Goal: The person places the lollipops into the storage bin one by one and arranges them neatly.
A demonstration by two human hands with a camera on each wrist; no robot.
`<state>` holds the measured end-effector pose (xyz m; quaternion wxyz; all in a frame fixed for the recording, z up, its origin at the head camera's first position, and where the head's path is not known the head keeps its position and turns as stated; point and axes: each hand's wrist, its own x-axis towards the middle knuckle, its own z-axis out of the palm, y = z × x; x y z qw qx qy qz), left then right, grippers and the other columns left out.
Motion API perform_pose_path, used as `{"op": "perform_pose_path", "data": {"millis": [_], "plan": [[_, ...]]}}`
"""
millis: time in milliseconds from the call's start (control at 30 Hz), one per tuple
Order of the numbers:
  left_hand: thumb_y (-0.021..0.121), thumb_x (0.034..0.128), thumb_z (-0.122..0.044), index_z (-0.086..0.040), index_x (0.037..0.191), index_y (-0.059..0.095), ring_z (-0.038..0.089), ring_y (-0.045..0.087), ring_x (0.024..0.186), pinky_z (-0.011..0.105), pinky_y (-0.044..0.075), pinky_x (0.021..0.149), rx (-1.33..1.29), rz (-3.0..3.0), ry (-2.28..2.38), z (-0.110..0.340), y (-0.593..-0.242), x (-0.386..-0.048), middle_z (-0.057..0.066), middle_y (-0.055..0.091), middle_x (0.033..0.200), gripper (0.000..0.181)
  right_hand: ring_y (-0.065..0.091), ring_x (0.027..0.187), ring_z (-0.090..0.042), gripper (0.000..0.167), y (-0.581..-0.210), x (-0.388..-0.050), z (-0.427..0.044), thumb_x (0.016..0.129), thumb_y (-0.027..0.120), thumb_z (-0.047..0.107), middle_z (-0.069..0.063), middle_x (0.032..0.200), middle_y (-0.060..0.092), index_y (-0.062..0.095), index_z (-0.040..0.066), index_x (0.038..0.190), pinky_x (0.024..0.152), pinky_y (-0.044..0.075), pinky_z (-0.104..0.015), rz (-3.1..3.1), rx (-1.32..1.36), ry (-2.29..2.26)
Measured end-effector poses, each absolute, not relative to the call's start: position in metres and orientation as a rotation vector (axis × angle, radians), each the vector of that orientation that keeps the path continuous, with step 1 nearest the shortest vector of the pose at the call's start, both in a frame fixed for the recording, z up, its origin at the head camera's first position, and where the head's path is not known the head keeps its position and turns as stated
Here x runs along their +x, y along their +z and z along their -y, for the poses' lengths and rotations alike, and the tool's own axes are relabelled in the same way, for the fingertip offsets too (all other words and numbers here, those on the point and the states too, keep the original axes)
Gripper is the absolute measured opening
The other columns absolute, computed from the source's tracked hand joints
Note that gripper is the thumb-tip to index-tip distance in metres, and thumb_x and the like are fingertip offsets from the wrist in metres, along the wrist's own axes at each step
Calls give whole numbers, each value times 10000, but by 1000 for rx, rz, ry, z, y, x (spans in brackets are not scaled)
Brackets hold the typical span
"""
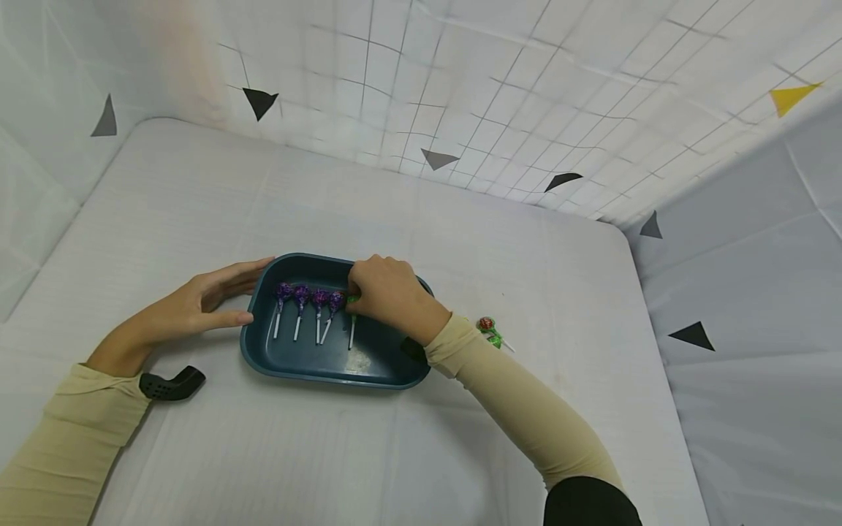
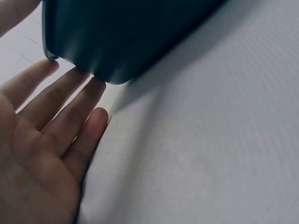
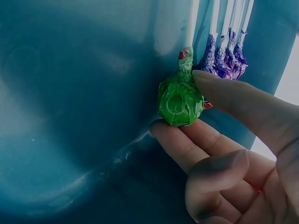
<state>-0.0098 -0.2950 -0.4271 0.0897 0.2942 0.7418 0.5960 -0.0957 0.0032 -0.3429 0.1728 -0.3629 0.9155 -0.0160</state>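
Observation:
A dark blue tray (image 1: 388, 361) lies on the table, holding a row of several purple-wrapped lollipops (image 1: 300, 295) with their white sticks toward the person. At the tray's left end is my left hand (image 1: 197, 303), thumb by the rim; in the left wrist view its extended fingertips touch the outer wall. Inside the tray, my right hand (image 1: 391, 292) pinches a green-wrapped lollipop (image 3: 180, 103), its thumb at the wrapper's neck and its fingers at the head. That lollipop stands to the right of the purple row, its stick parallel to theirs.
To the right of the tray, partly beside the right sleeve, lie a red-and-green lollipop (image 1: 486, 324) and a green-wrapped one (image 1: 495, 340). White sheeting with dark triangles (image 1: 259, 102) rises behind the white table (image 1: 296, 453).

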Motion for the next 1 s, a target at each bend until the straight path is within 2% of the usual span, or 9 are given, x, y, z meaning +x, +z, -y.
{"op": "perform_pose_path", "data": {"millis": [333,700,900,1000], "plan": [[633,913,166,12,1619,261,-45,381,1479,76,330,1164,858,-2211,1768,296,-428,-9,-66,316,1693,813,619,637,-101,191,-344,-96,-4,882,831,371,51,805,750,798,187,840,522,535,-277,-2609,-1031,-38],[634,910,168,11,1619,260,-36,378,1486,80,328,1169,873,-2210,1770,295,-428,-10,-48,315,1696,816,618,641,-105,219,-339,-96,-5,883,827,396,49,807,743,807,178,881,517,530,-267,-2591,-1009,-27],[636,915,158,2,1621,264,-46,375,1483,75,325,1167,860,-2216,1759,294,-427,-9,-60,314,1694,813,649,704,-114,245,-331,-100,-8,877,824,422,61,835,741,810,186,940,567,547,-281,-2579,-987,-73],[635,916,156,-1,1621,263,-49,374,1482,72,323,1166,855,-2216,1760,295,-427,-9,-61,314,1694,812,678,773,-112,259,-324,-102,-11,885,818,416,59,898,761,810,186,1003,633,581,-297,-2575,-994,-120]]}}
